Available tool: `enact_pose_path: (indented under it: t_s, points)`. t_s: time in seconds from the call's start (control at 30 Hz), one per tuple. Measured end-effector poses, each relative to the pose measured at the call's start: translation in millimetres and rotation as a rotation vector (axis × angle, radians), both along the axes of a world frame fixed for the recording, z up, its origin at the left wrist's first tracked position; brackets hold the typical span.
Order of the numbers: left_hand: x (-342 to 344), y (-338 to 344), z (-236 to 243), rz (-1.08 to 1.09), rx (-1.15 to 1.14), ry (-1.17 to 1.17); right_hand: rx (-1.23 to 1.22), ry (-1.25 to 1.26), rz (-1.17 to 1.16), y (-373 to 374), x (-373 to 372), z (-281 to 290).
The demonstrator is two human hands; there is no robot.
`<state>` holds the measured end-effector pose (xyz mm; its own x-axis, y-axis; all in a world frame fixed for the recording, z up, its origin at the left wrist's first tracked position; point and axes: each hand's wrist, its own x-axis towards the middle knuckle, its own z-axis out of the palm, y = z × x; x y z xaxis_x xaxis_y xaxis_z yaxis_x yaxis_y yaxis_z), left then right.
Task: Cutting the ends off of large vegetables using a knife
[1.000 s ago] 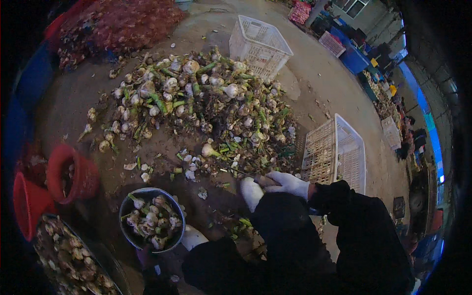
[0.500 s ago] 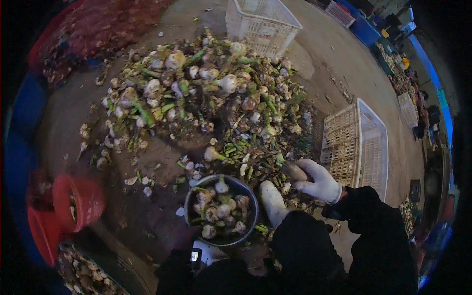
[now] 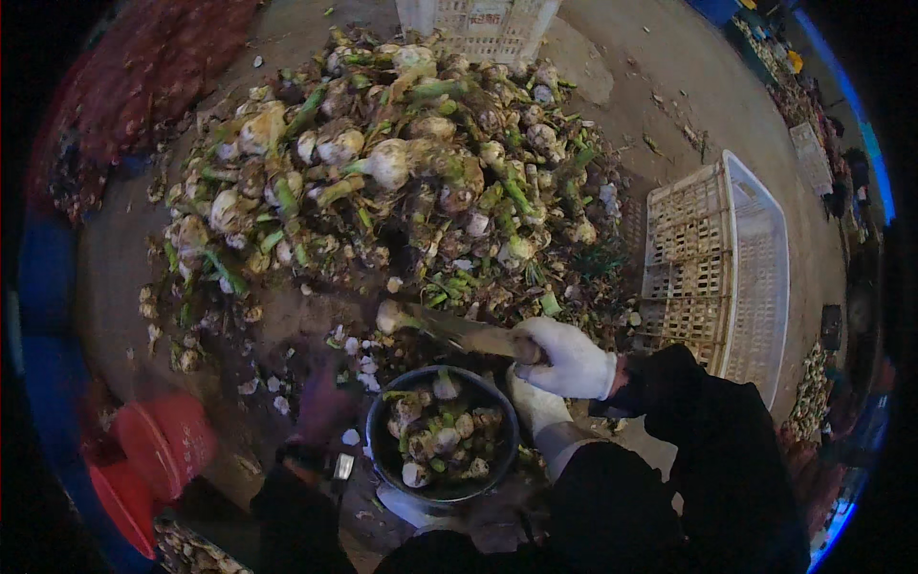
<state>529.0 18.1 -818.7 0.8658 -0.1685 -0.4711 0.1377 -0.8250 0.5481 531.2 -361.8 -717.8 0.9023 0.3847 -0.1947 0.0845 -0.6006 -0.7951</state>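
My right hand (image 3: 566,359), in a white glove, grips a knife (image 3: 469,335) whose broad blade points left above the ground. At the blade's tip is a garlic bulb (image 3: 390,318) with a stub of stem; whether they touch I cannot tell. My left hand (image 3: 325,400) is a dark reddish blur left of the round basin, its fingers unreadable, and a watch (image 3: 342,466) shows at the wrist. The dark basin (image 3: 371,435) holds several garlic bulbs (image 3: 446,440) with short stems. Beyond lies a large heap of garlic (image 3: 382,167) with green stems.
A white plastic crate (image 3: 684,253) stands at the right, another crate (image 3: 483,29) behind the heap. Red tubs (image 3: 167,440) are at the lower left, red net sacks (image 3: 143,86) at the far left. My white boot (image 3: 540,407) is beside the basin. Peelings (image 3: 363,364) litter the ground.
My right hand has moved left with the knife, its blade now showing plainly. My left hand has moved out to the left of the basin. The whole view has shifted.
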Motion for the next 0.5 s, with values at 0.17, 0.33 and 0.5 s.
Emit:
enact_pose_path:
  t_s: [0.17, 0.33, 0.5]
  points:
    - [67, -66, -12, -0.24, 0.308, -0.027, 0.069, 0.013, -0.004, 4, 11, -20]
    - [85, -107, -37, -0.346, 0.42, -0.077, 0.103, 0.071, -0.035, -10, 14, -25]
    - [82, -104, -40, -0.223, 0.217, -0.058, 0.076, 0.079, -0.096, -9, 12, -40]
